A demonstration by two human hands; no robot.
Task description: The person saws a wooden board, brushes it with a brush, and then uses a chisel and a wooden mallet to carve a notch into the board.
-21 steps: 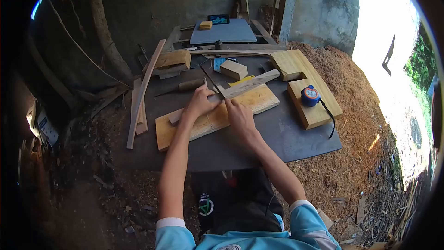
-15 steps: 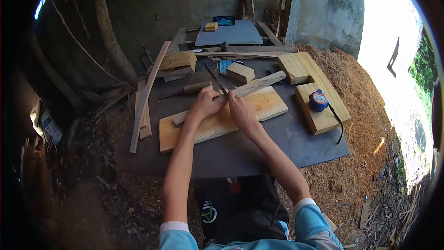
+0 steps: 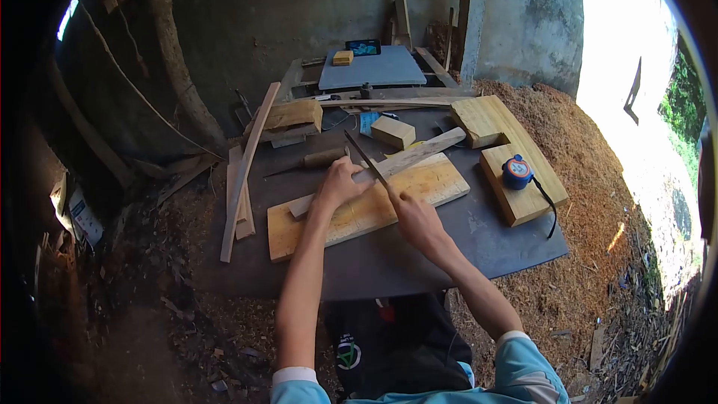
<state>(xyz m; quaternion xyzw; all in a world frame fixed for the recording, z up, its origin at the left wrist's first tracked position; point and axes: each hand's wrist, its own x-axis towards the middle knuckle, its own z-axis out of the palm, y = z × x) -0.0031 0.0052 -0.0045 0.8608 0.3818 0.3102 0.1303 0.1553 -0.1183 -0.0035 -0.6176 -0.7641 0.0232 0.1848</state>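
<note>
Holds a narrow wooden strip (image 3: 434, 148) with the left hand (image 3: 340, 182), with fingers bent closely over it; cannot tell the exact placing of the fingertips underneath. Grips the near end of a long dark tool (image 3: 364, 155) in the right hand (image 3: 419, 218), with fingers curled shut around it. Crosses the strip with the tool just right of the left hand; cannot confirm contact. Noted: strip lying diagonally, near left to far right, across a thick board (image 3: 430, 185) on the dark table (image 3: 479, 254). Also noted: wood-handled tool (image 3: 325, 157) just beyond the left hand; pale wood block (image 3: 393, 132) beyond the strip; blue tape measure (image 3: 517, 170) at right, on large notched wood (image 3: 531, 200); long slat (image 3: 247, 172) at left.
</note>
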